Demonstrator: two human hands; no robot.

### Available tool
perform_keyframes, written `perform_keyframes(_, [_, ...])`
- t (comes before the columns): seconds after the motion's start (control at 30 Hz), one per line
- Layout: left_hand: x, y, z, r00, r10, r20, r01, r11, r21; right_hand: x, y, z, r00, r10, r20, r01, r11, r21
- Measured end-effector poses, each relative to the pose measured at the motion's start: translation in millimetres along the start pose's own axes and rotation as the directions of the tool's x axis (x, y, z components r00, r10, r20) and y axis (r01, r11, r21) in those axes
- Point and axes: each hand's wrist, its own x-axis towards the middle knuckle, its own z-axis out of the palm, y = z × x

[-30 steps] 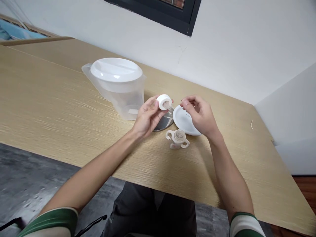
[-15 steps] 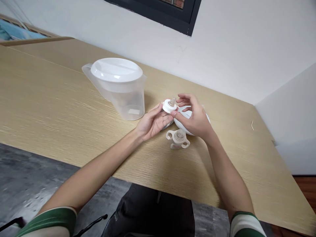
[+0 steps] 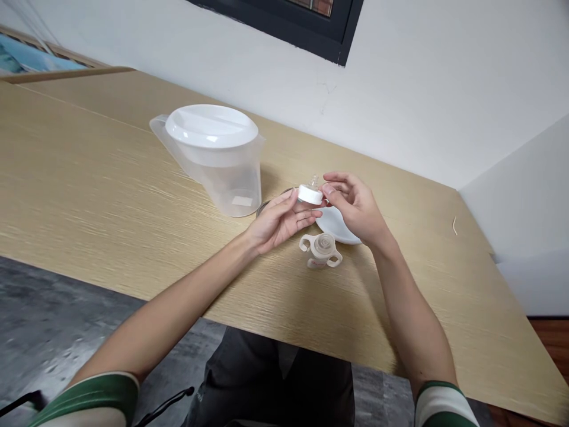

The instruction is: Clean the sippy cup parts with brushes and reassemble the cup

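Between the thumb and fingers of my left hand (image 3: 278, 225) is a baby bottle nipple (image 3: 310, 191), a clear teat set in a white collar. It points upward, tilted a little. My right hand (image 3: 353, 204) is at the collar's right edge, with its thumb and curled fingers against it; the exact contact is partly hidden. Just below the hands stands a small baby bottle body (image 3: 323, 248) with two beige side handles and an open, ringed top. Behind my right hand lies a white dish (image 3: 340, 228), partly covered.
A translucent pitcher (image 3: 231, 172) with a white lid stands left of my hands. A grey curved rim (image 3: 263, 207) shows behind my left hand. The wooden table (image 3: 111, 196) meets a white wall at the back. A thin pale strip (image 3: 454, 226) lies to the right.
The nipple has turned from tilted toward me to more upright and shifted slightly right. My right thumb has moved up along the collar's edge. More of the grey rim shows behind my left hand.
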Motion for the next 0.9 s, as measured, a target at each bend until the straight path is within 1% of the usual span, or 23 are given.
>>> perform_keyframes(0.13, [-0.7,-0.1,0.2,1.000,-0.016,0.001,0.016,1.000,-0.011,-2.3,-3.2,-1.0,0.999,-0.011,0.033,0.012,1.000,-0.020])
perform_keyframes(0.3, [-4.6,1.7,3.5,0.993,-0.083,-0.087,0.078,0.995,-0.064,-5.6,-8.0,-1.2,0.994,-0.009,0.108,0.019,0.995,-0.093])
perform_keyframes(0.4, [-5.8,1.6,4.7,0.994,-0.063,-0.088,0.060,0.997,-0.037,-7.0,-11.5,-2.4,0.993,-0.013,0.119,0.025,0.994,-0.105])
perform_keyframes(0.5, [-5.2,0.1,3.4,0.998,-0.026,-0.057,0.028,0.999,0.031,-9.0,-17.3,-6.6,0.993,0.000,0.119,0.018,0.988,-0.151])
perform_keyframes(0.6, [-3.9,-2.0,0.1,1.000,-0.018,0.001,0.017,0.993,0.117,-12.3,-25.4,-15.2,0.997,-0.003,0.082,0.020,0.979,-0.203])
perform_keyframes(0.67, [-3.5,-3.3,-1.9,0.998,-0.006,0.059,-0.007,0.978,0.210,-15.7,-31.9,-23.0,0.998,-0.014,0.062,0.030,0.964,-0.264])
perform_keyframes(0.7, [-3.6,-3.9,-2.2,0.996,-0.001,0.087,-0.022,0.963,0.270,-17.7,-35.3,-27.0,0.997,-0.011,0.071,0.033,0.950,-0.309])
perform_keyframes(0.73, [-4.0,-4.4,-2.0,0.994,-0.002,0.111,-0.035,0.942,0.334,-20.0,-38.7,-30.7,0.995,-0.002,0.096,0.037,0.932,-0.361])
perform_keyframes(0.8, [-5.4,-5.2,0.3,0.988,-0.026,0.152,-0.045,0.893,0.448,-24.5,-44.9,-36.5,0.982,0.032,0.185,0.058,0.886,-0.459])
perform_keyframes(0.9, [-7.7,-6.4,6.0,0.980,-0.056,0.193,-0.060,0.836,0.546,-29.5,-50.1,-38.5,0.942,0.087,0.324,0.111,0.831,-0.546])
